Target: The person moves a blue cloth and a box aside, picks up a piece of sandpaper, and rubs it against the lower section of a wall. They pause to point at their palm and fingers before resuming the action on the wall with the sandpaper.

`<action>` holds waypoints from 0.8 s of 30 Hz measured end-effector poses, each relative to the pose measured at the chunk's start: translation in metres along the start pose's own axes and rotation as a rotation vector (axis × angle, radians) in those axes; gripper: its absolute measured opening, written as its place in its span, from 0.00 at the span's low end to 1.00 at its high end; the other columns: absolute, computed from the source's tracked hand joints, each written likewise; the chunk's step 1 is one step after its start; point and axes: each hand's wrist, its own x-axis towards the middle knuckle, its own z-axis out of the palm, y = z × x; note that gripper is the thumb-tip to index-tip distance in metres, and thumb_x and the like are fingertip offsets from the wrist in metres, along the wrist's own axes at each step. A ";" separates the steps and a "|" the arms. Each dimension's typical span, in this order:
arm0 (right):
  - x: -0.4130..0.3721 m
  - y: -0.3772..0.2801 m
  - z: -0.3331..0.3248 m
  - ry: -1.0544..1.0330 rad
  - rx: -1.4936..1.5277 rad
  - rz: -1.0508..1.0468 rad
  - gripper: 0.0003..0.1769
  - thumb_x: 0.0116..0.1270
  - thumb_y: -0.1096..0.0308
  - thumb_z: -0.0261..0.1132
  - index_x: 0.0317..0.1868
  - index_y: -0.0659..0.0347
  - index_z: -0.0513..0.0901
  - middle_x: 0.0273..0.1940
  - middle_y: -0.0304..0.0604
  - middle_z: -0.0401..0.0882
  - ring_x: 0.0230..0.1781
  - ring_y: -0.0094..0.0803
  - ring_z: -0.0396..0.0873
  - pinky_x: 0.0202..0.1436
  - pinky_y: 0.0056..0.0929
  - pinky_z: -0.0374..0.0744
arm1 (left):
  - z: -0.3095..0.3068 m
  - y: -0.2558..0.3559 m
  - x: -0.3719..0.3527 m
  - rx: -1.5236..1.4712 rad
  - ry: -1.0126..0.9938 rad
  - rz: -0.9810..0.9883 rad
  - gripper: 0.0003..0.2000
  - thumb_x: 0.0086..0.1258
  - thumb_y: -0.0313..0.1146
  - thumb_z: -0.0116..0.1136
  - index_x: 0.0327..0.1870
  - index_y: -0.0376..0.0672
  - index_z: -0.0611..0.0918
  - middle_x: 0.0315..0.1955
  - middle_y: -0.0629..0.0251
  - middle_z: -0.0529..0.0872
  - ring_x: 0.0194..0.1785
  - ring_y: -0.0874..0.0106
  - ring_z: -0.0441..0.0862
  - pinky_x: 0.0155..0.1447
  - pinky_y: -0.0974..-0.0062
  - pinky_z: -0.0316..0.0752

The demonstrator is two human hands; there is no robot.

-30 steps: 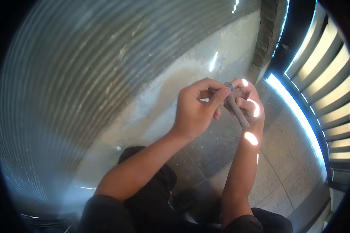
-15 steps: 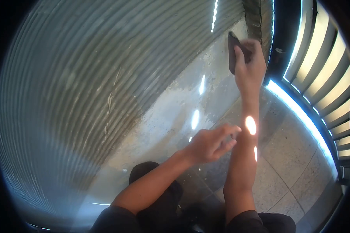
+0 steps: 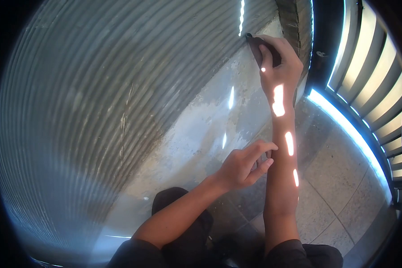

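Observation:
My right hand (image 3: pixel 284 66) is wrapped round a dark brown flat pad (image 3: pixel 256 50), thumb on the near face and fingers over the far side. The pad's tip lies at the lower edge of the corrugated metal wall (image 3: pixel 98 89), above a pale, patchy cement strip (image 3: pixel 201 120). Lower down, my left hand (image 3: pixel 244 166) hovers with fingers loosely curled and thumb apart from the index finger. Its fingertips overlap my right forearm in this view, and nothing shows in its grasp.
Grey floor tiles (image 3: pixel 326 178) spread below on the right. A slatted metal gate (image 3: pixel 366 80) stands at the right, with a bright strip of light along its foot. A dark post (image 3: pixel 292 27) rises at the wall's end. My knee (image 3: pixel 169 196) is close to the cement strip.
My right hand has moved up and to the left with the pad, from over the cement strip to the wall's lower edge. My left hand has stayed nearly in place.

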 end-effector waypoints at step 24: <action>-0.008 -0.016 -0.003 -0.041 0.103 0.276 0.11 0.62 0.82 0.64 0.42 0.61 0.89 0.38 0.47 0.90 0.39 0.34 0.87 0.48 0.27 0.80 | -0.006 0.002 -0.008 0.005 0.076 -0.008 0.08 0.76 0.26 0.56 0.52 0.38 0.80 0.33 0.61 0.85 0.28 0.73 0.82 0.35 0.76 0.77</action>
